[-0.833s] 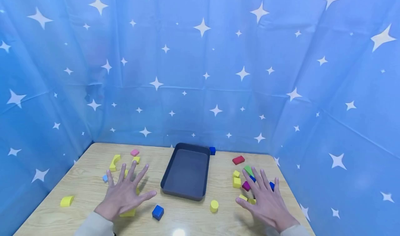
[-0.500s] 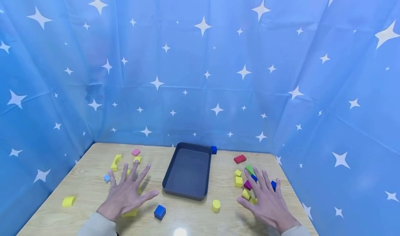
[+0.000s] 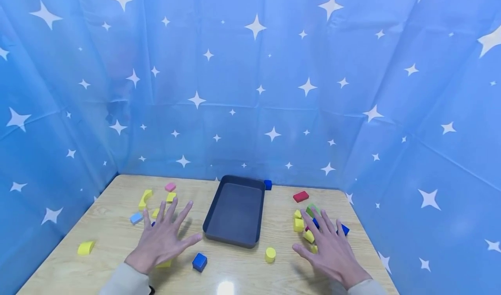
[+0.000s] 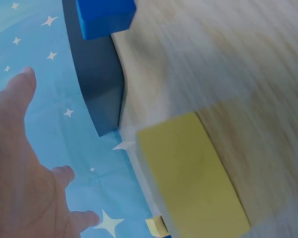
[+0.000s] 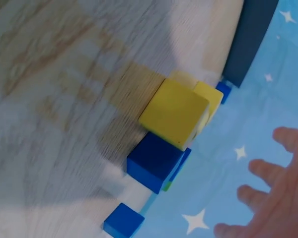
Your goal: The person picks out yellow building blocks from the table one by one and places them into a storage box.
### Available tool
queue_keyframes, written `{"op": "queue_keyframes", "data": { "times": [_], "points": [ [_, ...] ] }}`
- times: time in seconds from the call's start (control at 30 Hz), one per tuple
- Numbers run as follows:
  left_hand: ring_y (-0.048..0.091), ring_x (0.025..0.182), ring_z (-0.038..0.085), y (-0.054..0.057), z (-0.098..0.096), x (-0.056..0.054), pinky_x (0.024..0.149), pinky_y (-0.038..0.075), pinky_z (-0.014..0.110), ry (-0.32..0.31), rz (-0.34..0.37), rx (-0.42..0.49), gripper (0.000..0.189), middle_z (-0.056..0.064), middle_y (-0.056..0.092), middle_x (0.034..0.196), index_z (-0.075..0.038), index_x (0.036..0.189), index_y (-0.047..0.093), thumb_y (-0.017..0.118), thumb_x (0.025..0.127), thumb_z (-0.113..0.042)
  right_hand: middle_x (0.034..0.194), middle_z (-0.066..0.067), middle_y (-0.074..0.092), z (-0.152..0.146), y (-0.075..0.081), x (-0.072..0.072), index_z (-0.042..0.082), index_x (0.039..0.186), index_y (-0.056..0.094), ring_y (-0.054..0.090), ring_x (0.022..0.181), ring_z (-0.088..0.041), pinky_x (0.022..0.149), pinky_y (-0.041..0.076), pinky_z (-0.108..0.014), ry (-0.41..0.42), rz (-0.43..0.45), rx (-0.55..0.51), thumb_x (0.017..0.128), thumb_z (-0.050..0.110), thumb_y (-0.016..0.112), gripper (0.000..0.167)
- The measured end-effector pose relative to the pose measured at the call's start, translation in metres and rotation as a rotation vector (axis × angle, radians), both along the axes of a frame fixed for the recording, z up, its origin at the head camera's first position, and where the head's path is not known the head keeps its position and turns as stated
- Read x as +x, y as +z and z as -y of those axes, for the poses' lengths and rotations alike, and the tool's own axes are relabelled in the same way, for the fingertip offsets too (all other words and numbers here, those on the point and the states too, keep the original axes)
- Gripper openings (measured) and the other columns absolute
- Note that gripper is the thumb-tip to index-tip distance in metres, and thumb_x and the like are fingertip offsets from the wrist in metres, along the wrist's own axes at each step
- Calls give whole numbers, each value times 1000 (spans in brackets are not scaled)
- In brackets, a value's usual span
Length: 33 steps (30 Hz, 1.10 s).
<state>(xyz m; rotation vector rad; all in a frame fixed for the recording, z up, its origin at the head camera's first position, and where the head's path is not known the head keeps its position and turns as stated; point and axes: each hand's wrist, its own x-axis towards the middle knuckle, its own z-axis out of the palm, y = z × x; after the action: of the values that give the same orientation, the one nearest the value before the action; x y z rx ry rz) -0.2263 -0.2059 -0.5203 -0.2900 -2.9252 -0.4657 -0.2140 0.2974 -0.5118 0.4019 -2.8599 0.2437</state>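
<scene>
My left hand [image 3: 162, 240] hovers, fingers spread, over the left group of blocks and holds nothing. A yellow block [image 4: 193, 178] lies below it, mostly hidden in the head view. A light blue block [image 3: 136, 218] and a small yellow block [image 3: 155, 213] show past its fingertips. My right hand [image 3: 332, 249], also spread and holding nothing, is above the right group. Near its fingers are a yellow cube [image 3: 298, 225], a green block [image 3: 312, 210] and a blue block [image 3: 343, 230]. In the right wrist view, a yellow block [image 5: 174, 114] touches a blue block [image 5: 154, 161].
Between the hands sits a dark grey tray [image 3: 235, 212]. In front of it are a blue cube [image 3: 199, 262] and a yellow cylinder [image 3: 270, 255]. A yellow arch [image 3: 145, 199], a pink block [image 3: 170, 186] and a red block [image 3: 301, 197] lie farther back. A starry blue curtain [image 3: 250, 91] surrounds the table.
The left hand has shifted a little to the right, uncovering more of the light blue block. The right hand has moved slightly left. The head view has tilted a little; both hands stay spread.
</scene>
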Motion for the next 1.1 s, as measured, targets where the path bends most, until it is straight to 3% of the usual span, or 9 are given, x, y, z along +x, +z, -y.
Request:
{"op": "queue_keyframes", "data": {
  "times": [0.23, 0.43, 0.73, 0.9, 1.1],
  "points": [
    [25, 175, 64, 4, -11, -1, 129, 2, 100, -11, 42, 46, 99, 25, 23, 193, -31, 184, 36, 63, 104, -83, 186, -16, 46, 10, 4, -2, 32, 184, 38, 47, 168, -53, 125, 44, -84, 44, -26, -15, 105, 73, 73, 95],
    [20, 177, 62, 7, -20, -2, 134, 12, 95, -7, 105, 54, 103, 24, 22, 194, -33, 186, 29, 57, 104, -89, 182, -14, 51, 19, 8, -4, 31, 182, 43, 53, 164, -47, 117, 54, -80, 66, -44, -27, 105, 69, 75, 91],
    [32, 172, 64, 7, -39, -2, 131, 30, 91, -37, 198, 98, 97, 25, 26, 193, -31, 187, 26, 56, 110, -82, 180, -8, 54, 37, 5, 2, 33, 180, 46, 58, 159, -44, 118, 54, -78, 78, 26, -76, 107, 69, 74, 86],
    [44, 164, 66, 6, -50, -6, 123, 42, 90, -47, 193, 107, 97, 29, 35, 188, -26, 186, 30, 58, 110, -80, 178, -6, 55, 44, 1, 4, 34, 178, 48, 59, 158, -41, 117, 58, -73, 79, 80, -102, 107, 70, 75, 85],
    [52, 153, 73, 5, -58, -13, 116, 48, 91, -33, 182, 124, 97, 31, 42, 184, -21, 186, 33, 61, 111, -76, 174, -5, 59, 51, -3, 5, 34, 175, 52, 61, 156, -40, 111, 63, -71, 95, 112, -149, 107, 68, 75, 80]
  ]
}}
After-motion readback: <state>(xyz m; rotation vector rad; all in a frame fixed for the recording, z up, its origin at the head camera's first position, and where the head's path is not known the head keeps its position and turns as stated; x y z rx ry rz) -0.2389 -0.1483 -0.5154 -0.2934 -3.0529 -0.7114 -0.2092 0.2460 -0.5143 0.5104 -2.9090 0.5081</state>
